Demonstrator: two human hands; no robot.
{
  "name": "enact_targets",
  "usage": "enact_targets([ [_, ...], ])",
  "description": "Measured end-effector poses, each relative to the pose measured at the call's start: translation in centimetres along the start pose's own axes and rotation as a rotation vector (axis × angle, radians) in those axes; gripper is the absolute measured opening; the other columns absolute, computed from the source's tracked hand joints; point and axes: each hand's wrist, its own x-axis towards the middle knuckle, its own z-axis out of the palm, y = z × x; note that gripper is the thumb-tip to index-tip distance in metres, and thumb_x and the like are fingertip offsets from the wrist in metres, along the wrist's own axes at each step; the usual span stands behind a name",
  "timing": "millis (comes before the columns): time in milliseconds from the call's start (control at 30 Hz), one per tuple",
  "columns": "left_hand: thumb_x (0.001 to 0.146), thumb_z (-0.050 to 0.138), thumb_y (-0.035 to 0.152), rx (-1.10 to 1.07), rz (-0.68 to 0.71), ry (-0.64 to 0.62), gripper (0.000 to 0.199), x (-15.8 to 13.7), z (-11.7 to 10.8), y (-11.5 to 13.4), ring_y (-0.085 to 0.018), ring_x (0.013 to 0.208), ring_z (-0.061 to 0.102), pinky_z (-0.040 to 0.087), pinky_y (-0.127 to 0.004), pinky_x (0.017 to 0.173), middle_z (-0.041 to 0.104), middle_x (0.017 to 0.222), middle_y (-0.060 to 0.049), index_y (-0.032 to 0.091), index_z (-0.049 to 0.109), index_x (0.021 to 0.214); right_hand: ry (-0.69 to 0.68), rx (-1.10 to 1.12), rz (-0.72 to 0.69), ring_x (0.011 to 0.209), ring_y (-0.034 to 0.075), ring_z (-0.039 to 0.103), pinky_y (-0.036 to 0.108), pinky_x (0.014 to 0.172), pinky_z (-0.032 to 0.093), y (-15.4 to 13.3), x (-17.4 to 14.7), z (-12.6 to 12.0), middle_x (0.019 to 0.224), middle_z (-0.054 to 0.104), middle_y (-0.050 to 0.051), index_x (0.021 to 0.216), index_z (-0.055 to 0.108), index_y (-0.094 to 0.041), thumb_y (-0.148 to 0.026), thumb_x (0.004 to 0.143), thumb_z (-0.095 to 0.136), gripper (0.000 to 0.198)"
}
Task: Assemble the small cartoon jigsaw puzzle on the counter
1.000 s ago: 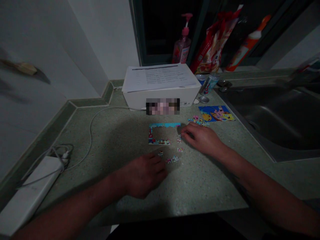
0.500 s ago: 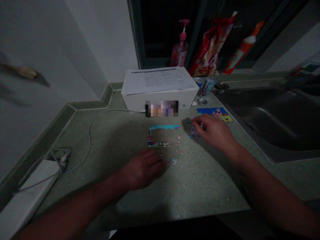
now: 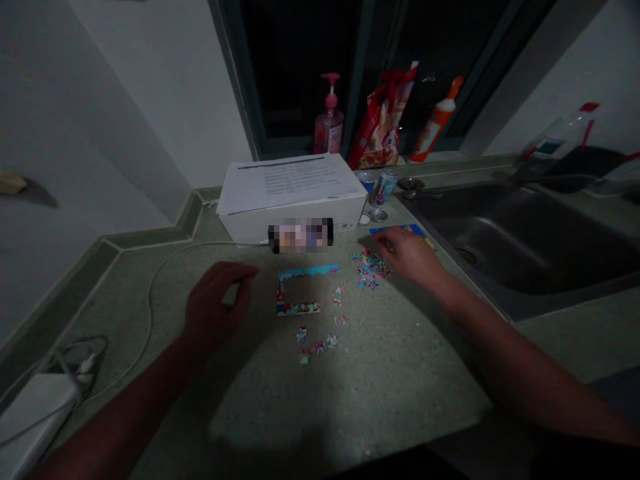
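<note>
My left hand [image 3: 217, 303] hovers left of a partly joined jigsaw puzzle [image 3: 280, 303]. Its thumb curves up towards the fingers with a gap showing between them, and no piece is visible in it. My right hand [image 3: 413, 257] is at the right edge of a heap of loose puzzle pieces [image 3: 370, 268], its fingers drawn together; whatever they hold is hidden. Behind that hand lies a blue picture card [image 3: 413, 229], partly covered. Several separate pieces [image 3: 332, 341] lie below and right of the joined border, which has top, left and part of its bottom edge.
A white box [image 3: 295, 193] with paper on top stands behind the puzzle. A can [image 3: 385, 188] stands beside it. The metal sink [image 3: 500, 233] is to the right. A white cable [image 3: 150, 293] and a power strip [image 3: 43, 403] lie at the left.
My left hand has moved up and left, uncovering loose pieces below the puzzle. My right hand has shifted off the heap, leaving more of it visible. The camera view has turned right.
</note>
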Motion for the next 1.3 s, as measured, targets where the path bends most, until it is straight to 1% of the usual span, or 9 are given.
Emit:
enact_targets([
  [133,0.101,0.058,0.020,0.059,0.071,-0.033,0.021,0.5,1.7,-2.2,-0.022,0.092,0.076,0.064,-0.036,0.086,0.081,0.099,-0.005,0.023,0.077,0.107,0.082,0.079,-0.019,0.116,0.034,0.074,0.048,0.103,0.054,0.6,-0.5,2.6,0.121,0.081,0.018,0.125,0.077,-0.014,-0.011,0.099,0.054,0.034],
  [267,0.099,0.057,0.020,0.092,0.102,-0.049,0.023,-0.1,3.6,-4.2,-0.023,0.090,0.076,0.064,-0.037,0.086,0.081,0.097,-0.006,0.023,0.079,0.107,0.130,0.154,-0.050,0.117,0.033,0.074,0.050,0.106,0.054,0.9,-1.1,3.6,0.122,0.081,0.014,0.134,0.074,-0.019,-0.006,0.091,0.051,0.050],
  [433,0.101,0.056,0.017,0.095,0.104,-0.088,0.024,-0.4,3.7,-4.6,-0.023,0.092,0.077,0.064,-0.037,0.088,0.082,0.101,-0.006,0.022,0.077,0.110,0.074,0.237,-0.120,0.114,0.032,0.075,0.049,0.102,0.058,0.9,-1.0,3.7,0.118,0.082,0.011,0.133,0.074,-0.022,-0.004,0.088,0.053,0.053],
  [533,0.102,0.056,0.015,0.097,0.121,-0.104,0.023,-0.4,3.6,-4.6,-0.023,0.091,0.077,0.064,-0.037,0.086,0.081,0.100,-0.005,0.023,0.076,0.111,0.033,0.285,-0.200,0.116,0.031,0.075,0.051,0.103,0.059,0.9,-0.9,3.8,0.124,0.081,0.010,0.135,0.073,-0.026,-0.003,0.085,0.053,0.058],
  [633,0.103,0.056,0.015,0.103,0.136,-0.099,0.023,-0.4,3.8,-5.0,-0.023,0.091,0.077,0.064,-0.038,0.085,0.080,0.101,-0.005,0.025,0.073,0.114,0.041,0.267,-0.187,0.119,0.032,0.074,0.052,0.104,0.059,1.0,-1.0,3.8,0.128,0.081,0.010,0.137,0.073,-0.026,-0.004,0.087,0.052,0.059],
  [800,0.103,0.054,0.018,0.094,0.114,-0.107,0.023,-0.7,4.1,-5.6,-0.024,0.095,0.076,0.065,-0.040,0.088,0.079,0.105,-0.004,0.028,0.071,0.116,0.095,0.177,-0.059,0.113,0.034,0.076,0.053,0.101,0.060,1.9,-1.2,3.4,0.113,0.083,0.010,0.141,0.072,-0.024,-0.004,0.088,0.051,0.060],
  [967,0.103,0.055,0.019,0.092,0.132,-0.118,0.024,-0.7,4.2,-5.7,-0.023,0.094,0.075,0.064,-0.041,0.088,0.079,0.104,-0.003,0.028,0.071,0.118,0.068,0.129,-0.038,0.110,0.034,0.076,0.054,0.100,0.060,2.3,-1.3,3.0,0.103,0.083,0.009,0.141,0.072,-0.022,-0.002,0.087,0.050,0.062],
  [1167,0.103,0.056,0.017,0.074,0.162,-0.098,0.023,-0.6,4.2,-5.5,-0.022,0.093,0.075,0.063,-0.039,0.085,0.079,0.103,-0.003,0.026,0.072,0.116,0.039,0.066,-0.085,0.116,0.036,0.075,0.054,0.101,0.059,1.6,-1.4,2.3,0.122,0.082,0.015,0.134,0.077,-0.021,-0.012,0.099,0.053,0.044],
  [1300,0.102,0.056,0.017,0.084,0.175,-0.094,0.023,-0.6,4.3,-5.4,-0.023,0.093,0.076,0.064,-0.040,0.087,0.080,0.102,-0.005,0.024,0.074,0.114,0.006,0.078,-0.134,0.117,0.034,0.075,0.053,0.103,0.059,1.5,-1.5,2.0,0.124,0.083,0.012,0.133,0.079,-0.025,-0.018,0.103,0.054,0.040],
])
